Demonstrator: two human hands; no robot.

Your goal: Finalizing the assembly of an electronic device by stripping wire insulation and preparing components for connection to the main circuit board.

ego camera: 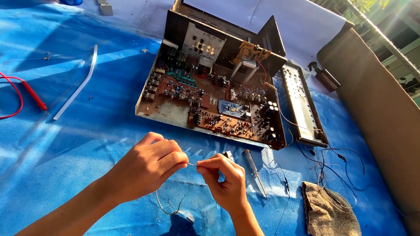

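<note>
1. Fingers [181, 159] of the left hand [146, 168] are closed in a pinch on one end of a thin wire [192, 164]; fingers of the right hand [223, 181] are closed in a pinch on the same wire from the other side.
2. Thin wire position: held just above the tabletop, in the gap between the two hands, near the lower middle of the view. A dark loop of it hangs down below the left hand and curves back toward the blue cover.
3. Screwdriver [255, 171]: clear handle, lying on the cover just right of the right hand, tip pointing toward the person.
4. Open amplifier chassis [175, 111]: beyond the hands, lid off, rusted base plate, circuit boards [227, 116] exposed with many small components.
5. Detached front panel [302, 102]: lying just right of the chassis, joined to it by thin leads.
6. Loose black wires [332, 172]: tangled to the right of the screwdriver, reaching a brown cloth [328, 209] at the lower right.
7. Blue tarpaulin [65, 144]: covers the tabletop.
8. Far left: a red test probe [33, 96] with its lead, and a clear plastic strip [78, 85], both well apart from the hands.
</note>
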